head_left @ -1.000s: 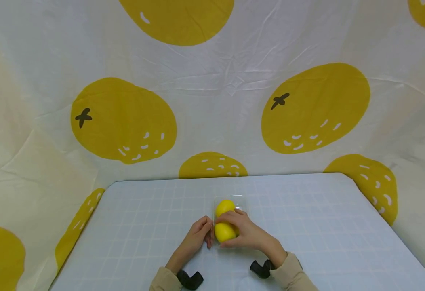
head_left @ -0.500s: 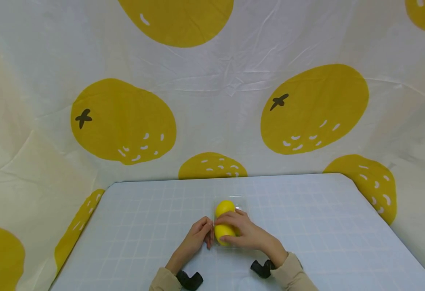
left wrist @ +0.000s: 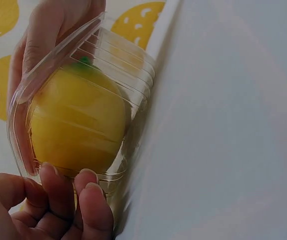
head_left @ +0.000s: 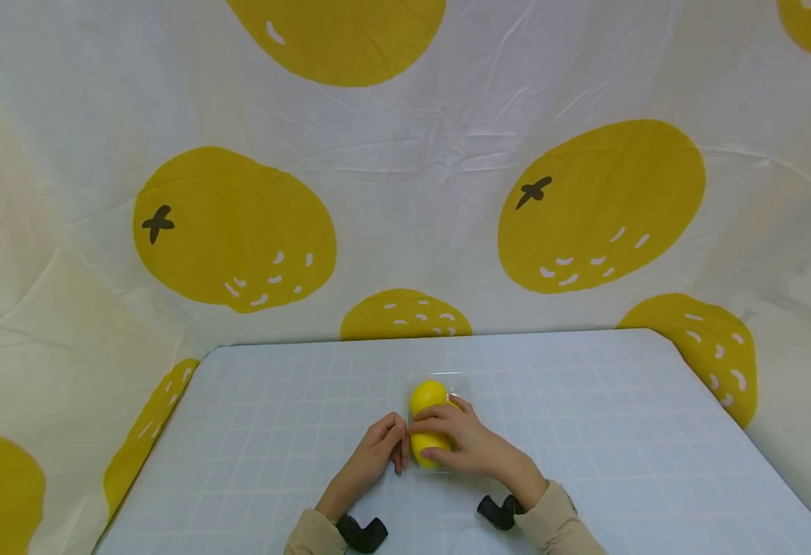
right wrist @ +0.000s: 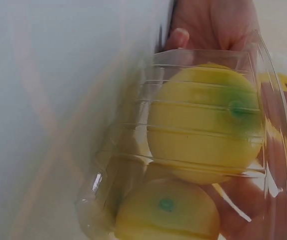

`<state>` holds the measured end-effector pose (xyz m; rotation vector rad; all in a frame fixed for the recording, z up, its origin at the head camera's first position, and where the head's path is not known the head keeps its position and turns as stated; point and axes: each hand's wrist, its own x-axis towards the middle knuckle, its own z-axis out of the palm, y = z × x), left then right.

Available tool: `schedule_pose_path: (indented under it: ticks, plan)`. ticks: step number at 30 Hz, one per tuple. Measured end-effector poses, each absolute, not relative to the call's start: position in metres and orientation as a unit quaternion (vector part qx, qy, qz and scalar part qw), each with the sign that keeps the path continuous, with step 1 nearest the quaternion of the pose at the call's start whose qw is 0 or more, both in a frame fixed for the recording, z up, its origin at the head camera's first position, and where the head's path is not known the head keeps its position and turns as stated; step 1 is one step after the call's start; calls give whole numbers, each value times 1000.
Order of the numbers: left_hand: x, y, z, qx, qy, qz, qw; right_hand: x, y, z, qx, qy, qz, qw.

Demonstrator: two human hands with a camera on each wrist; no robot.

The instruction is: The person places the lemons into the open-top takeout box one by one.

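Note:
A clear plastic box [head_left: 470, 379] on the table holds several smooth yellow lemon-like fruits with green tips. My right hand [head_left: 471, 443] reaches over the box, fingers and thumb curved round the near-left fruit [head_left: 428, 447]. Beyond those fingers lies the far-left fruit [head_left: 429, 395]. Through the box wall, the right wrist view shows one fruit [right wrist: 206, 125] and part of another [right wrist: 168, 210]. At the box's left side is my left hand [head_left: 381, 443], fingers curled; in the left wrist view its fingertips [left wrist: 96, 205] grip the lower edge of the wall. My right palm partly hides the fruits.
A pale blue checked cloth covers the table [head_left: 294, 432]. Behind it hangs a white curtain [head_left: 405, 208] printed with large yellow fruits. A black wrist mount sits at each sleeve, one left [head_left: 362, 533] and one right [head_left: 499, 512].
My right thumb has moved up from below the near fruit onto it, and the fingers have shifted slightly. The left hand and the box look unmoved.

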<state>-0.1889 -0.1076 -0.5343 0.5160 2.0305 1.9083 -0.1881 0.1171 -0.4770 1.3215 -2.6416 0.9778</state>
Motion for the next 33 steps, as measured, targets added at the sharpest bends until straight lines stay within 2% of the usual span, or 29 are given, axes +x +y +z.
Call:
schedule_pose_path:
  ticks: [14, 26, 33]
  plan:
    - [-187, -106, -531, 183, 707, 668, 146, -188, 117, -478, 435, -854, 279, 55]
    - [-188, -106, -532, 176, 708, 669, 139, -187, 113, -474, 406, -868, 286, 20]
    - [-189, -104, -533, 146, 706, 677, 146, -186, 128, -459, 385, -857, 337, 59]
